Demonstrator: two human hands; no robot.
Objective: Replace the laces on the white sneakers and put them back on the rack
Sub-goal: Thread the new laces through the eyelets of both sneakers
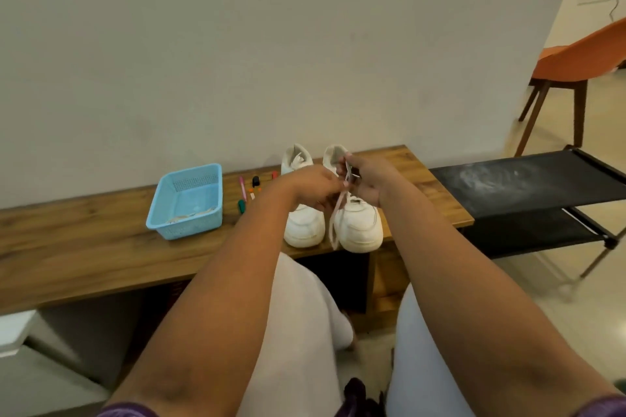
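Note:
Two white sneakers stand side by side on the wooden bench, toes toward me: the left sneaker and the right sneaker. Both my hands work over the right sneaker. My left hand pinches a pale lace whose loop hangs down between the shoes past the toe. My right hand pinches the upper end of the lace near the shoe's tongue. My hands hide the eyelets.
A light blue plastic basket with pale laces inside sits left of the shoes. Several coloured markers lie between the basket and the sneakers. A black two-shelf shoe rack stands right of the bench, with an orange chair behind it.

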